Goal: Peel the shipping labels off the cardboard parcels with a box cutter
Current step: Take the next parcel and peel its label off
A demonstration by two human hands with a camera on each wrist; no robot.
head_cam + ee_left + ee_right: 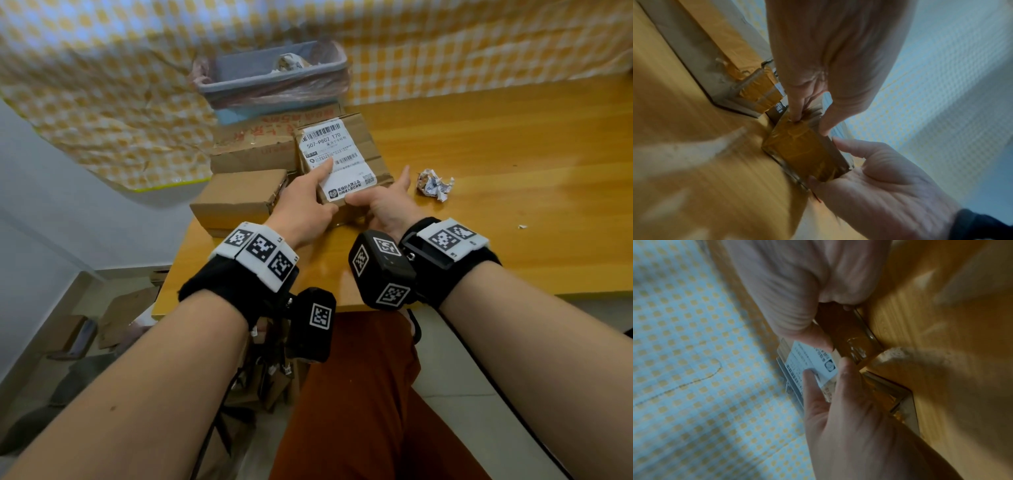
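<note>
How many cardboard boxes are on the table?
3. The labelled box is held by both hands. A plain box sits left of it. A big flat box lies behind them, under the bin. More cardboard lies on the floor; some may be hidden.

Home room, makeshift parcel-sorting spot. Wooden desk (496, 171) with yellow-checked cloth (102, 85) hung at 12 o'clock, small lined waste bin (274, 73) at 12, taped cardboard parcels (239, 195) stacked at 11, crumpled paper (435, 185) at 1, flattened cartons (126, 311) on tiled floor at 8.
</note>
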